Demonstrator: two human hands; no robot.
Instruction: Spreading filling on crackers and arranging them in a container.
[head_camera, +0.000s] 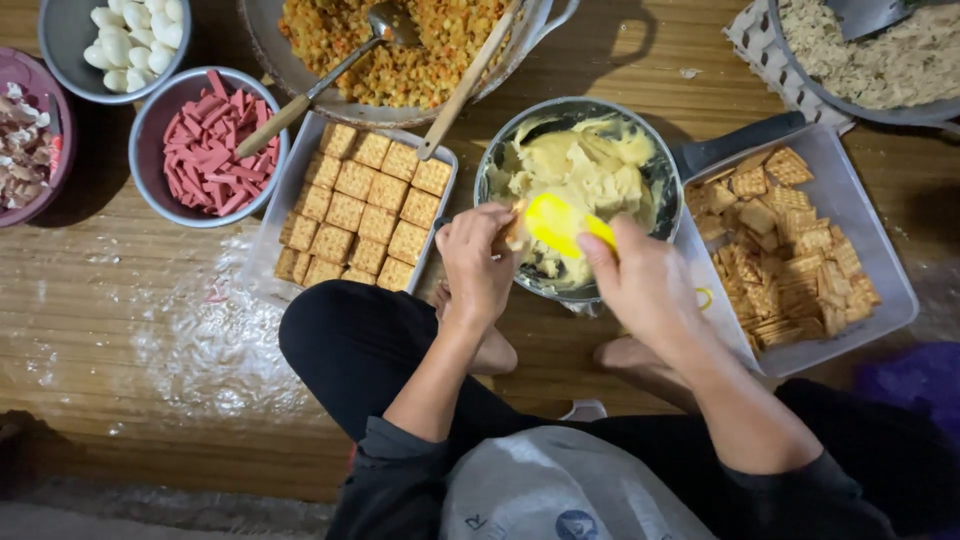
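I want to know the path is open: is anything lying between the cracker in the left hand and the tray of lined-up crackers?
Nothing visible. The left hand holds the cracker at the pan's rim, just right of the tray; only bare floor lies between.

Warm, dim indoor light, and your view is brightest in the middle.

You get the strongest light on the pale batter in the pan (590, 170) and on the yellow spatula (560, 222), which nearly glows. The wooden floor (120, 330) shows a soft sheen at left, then falls off to dark along the bottom edge and both corners. Bowls throw soft shadows down and to the left. Your right hand (640, 285) is slightly smeared by motion; the crackers stay sharp. The rims bend a little at the frame's edges.
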